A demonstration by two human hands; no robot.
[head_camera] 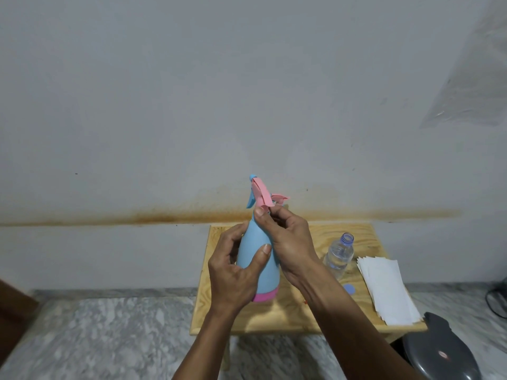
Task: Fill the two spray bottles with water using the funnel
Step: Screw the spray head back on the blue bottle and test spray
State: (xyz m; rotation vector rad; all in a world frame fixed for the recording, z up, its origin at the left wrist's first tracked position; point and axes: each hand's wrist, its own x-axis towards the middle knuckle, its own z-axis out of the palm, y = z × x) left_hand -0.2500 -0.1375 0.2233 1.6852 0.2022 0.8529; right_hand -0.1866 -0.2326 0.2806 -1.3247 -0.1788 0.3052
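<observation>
I hold the blue spray bottle (258, 259) up in front of me, above the wooden desk (288, 316), its long axis upright with a slight lean, pink base down toward 6 o'clock and the pink trigger head (260, 194) up at 12, nozzle facing toward 10 o'clock. My left hand (233, 272) is wrapped around the belly of the bottle, thumb pressed on the near face; my right hand (288, 239) has its fingers (260, 212) pinched at the neck just under the head, where I judge the collar unscrews. The plastic looks smooth and thin-walled, likely light and a bit slippery, so the wide body is the place to steady it and the collar the place to twist, not the trigger. At 3 o'clock on the desk stands an uncapped clear water bottle (338, 256), its blue cap (349, 288) lying beside it, with a stack of white paper sheets (386, 289) farther right. I see no funnel or second spray bottle.
</observation>
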